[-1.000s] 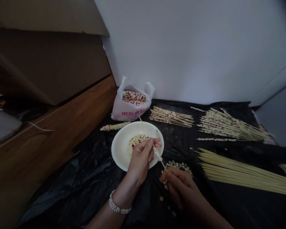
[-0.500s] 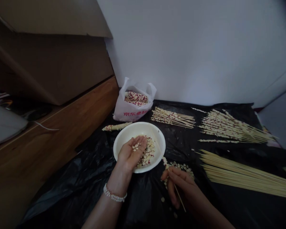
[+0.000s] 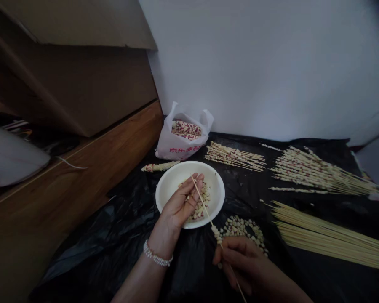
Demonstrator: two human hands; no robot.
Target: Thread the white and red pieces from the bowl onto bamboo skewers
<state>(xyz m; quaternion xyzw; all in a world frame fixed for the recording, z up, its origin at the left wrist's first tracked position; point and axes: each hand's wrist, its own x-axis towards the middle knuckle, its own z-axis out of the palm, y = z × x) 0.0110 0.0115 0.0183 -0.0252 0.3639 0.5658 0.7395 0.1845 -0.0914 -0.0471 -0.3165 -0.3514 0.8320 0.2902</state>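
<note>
A: Biggest first. Pale wall (image 3: 259, 67) is standing at the back; black plastic sheet (image 3: 120, 235) is spreading in front of it.

B: On the sheet, a bundle of bare sticks (image 3: 328, 244) is lying at the right, kernel-covered sticks (image 3: 303, 168) beyond it. Plastic bag (image 3: 177, 145) is holding speckled cobs, just behind the white bowl (image 3: 162, 189).

A: Hands?

B: Left hand (image 3: 180, 206) is opening palm-up over the bowl, fingers extended, a few loose kernels (image 3: 188, 197) resting on it. Right hand (image 3: 243, 256) is closing on the held stick (image 3: 203, 201), gripping just below the threaded kernels (image 3: 216, 234).

A: And the stick?

B: Slanting up from the right hand, its bare tip crossing in front of the left fingers. Whether the tip is touching them, cannot tell.

A: What is counting for good threading?

B: In my judgement, a light, firm pinch close below the row, so the shaft isn't bending. The palm is serving best lightly cupped, kernels sitting apart. Tip is wanting a kernel's middle, pressing straight; a slant is risking a split kernel or a pricked finger.
</note>
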